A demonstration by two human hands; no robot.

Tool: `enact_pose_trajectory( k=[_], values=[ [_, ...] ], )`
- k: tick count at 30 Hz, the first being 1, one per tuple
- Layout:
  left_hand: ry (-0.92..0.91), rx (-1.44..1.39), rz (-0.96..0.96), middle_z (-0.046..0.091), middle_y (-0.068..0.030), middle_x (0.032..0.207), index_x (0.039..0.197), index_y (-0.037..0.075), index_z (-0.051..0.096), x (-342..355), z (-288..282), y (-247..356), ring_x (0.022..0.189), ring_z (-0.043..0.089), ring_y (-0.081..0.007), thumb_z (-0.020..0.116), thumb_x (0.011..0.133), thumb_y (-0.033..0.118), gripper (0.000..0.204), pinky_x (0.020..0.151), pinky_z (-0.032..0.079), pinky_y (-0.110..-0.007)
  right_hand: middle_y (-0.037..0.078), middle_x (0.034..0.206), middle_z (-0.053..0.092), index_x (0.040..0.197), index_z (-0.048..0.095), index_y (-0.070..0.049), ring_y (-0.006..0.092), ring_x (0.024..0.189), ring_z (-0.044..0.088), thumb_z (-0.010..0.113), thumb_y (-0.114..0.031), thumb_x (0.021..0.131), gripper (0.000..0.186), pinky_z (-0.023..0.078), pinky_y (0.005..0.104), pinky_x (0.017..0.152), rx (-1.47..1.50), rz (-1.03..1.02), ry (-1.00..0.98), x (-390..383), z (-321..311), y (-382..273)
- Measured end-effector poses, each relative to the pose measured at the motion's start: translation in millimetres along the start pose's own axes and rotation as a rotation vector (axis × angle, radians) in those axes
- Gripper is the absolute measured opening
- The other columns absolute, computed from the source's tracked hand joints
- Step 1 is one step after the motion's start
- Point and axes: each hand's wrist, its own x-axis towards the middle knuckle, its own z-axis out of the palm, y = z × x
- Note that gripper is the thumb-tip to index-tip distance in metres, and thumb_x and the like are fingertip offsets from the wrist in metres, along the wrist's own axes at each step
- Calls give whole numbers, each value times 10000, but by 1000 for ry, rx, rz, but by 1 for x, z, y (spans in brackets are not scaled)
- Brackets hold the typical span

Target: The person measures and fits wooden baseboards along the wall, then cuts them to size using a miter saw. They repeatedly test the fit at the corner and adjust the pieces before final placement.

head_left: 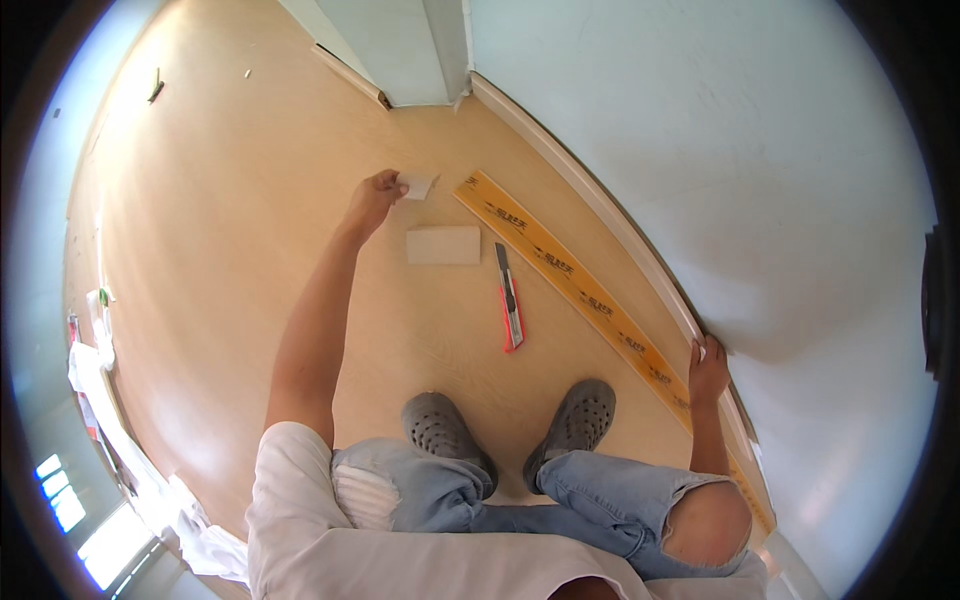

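Observation:
My left hand (376, 198), stretched out ahead over the floor, pinches a small flat white piece (416, 186) between thumb and fingers. Just below it lies a pale rectangular block (443, 245). A utility knife (511, 306) with a red and black handle rests on the floor, its blade end pointing away from me. Low at the right wall, my right hand (709, 371) is closed against the skirting board (590, 180). A bit of something white shows at its fingers, too small to name. Alongside the skirting runs a long yellow strip (600, 306) with dark print.
My grey clogs (440, 430) stand on the wood-coloured floor (230, 250) near the knife. A pale wall (740, 190) rises at the right, with a corner and door frame (425, 50) ahead. White sheeting (140, 440) lies along the left side. A small dark object (156, 88) sits far left.

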Motion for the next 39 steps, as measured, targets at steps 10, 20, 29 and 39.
enact_pose_trajectory(
  k=[10, 20, 29, 39],
  values=[
    [455, 192, 222, 696, -157, 957, 1025, 19, 734, 57, 41, 45, 884, 667, -320, 726, 863, 268, 297, 800, 512, -410, 97, 927, 647, 1112, 614, -84, 281, 817, 670, 702, -214, 941, 232, 567, 412, 652, 33, -70, 206, 21, 19, -30],
    [627, 250, 223, 701, -184, 933, 976, -15, 661, 102, 93, 71, 840, 654, -364, 692, 891, 255, 285, 736, 493, -451, 90, 875, 659, 1071, 617, -73, 275, 689, 668, 733, -236, 919, 251, 555, 391, 581, 40, -15, 177, 27, 26, -38],
    [685, 332, 298, 651, -249, 1022, 991, -45, 633, 128, 96, 77, 966, 605, -441, 609, 959, 220, 268, 838, 485, -503, 61, 706, 590, 1017, 595, -70, 251, 605, 615, 746, -214, 910, 234, 514, 373, 547, 93, -72, 192, 31, 21, -38],
    [608, 636, 298, 676, -222, 972, 941, -13, 639, 138, 97, 86, 955, 645, -385, 556, 1010, 284, 316, 852, 520, -457, 56, 695, 597, 970, 599, -82, 263, 610, 630, 755, -237, 895, 232, 515, 391, 546, 52, 13, 102, 30, 16, -41]
  ],
)
